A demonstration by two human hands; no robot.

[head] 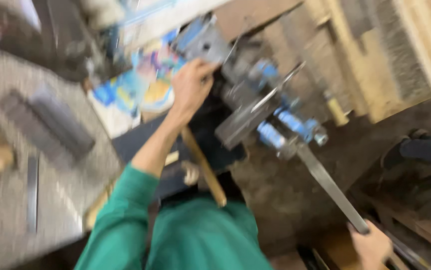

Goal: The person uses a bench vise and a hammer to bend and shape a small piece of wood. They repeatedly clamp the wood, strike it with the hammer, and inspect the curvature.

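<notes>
Your left hand [191, 86] rests on the upper end of a blue-and-grey bench machine [248, 100], fingers curled over its grey top block; your right hand [373, 245], at the lower right edge of the view, closes around the end of the long flat steel lever [328, 185] that runs down from the machine. Both grips are closed on metal, though the blur hides how tightly.

To work the lever well, judge it so: keep the left hand pressing the machine body steady and clear of the moving plates, draw the lever in one even arc, and hold it near its end, where the pull counts most. Keep your green sleeve [120, 220] away from the jaws of the machine — loose cloth is the likely hazard here.

The machine stands at the centre of the view, on a dark bench [285, 200], just beside a sheet with bright blue and yellow print [145, 90]. It appears as stacked grey steel plates with blue-painted cylindrical parts and thin bright rods; finer detail is lost to motion blur. A wooden handle [203, 167] lies slantwise below your left forearm — what it belongs to cannot be told.
</notes>
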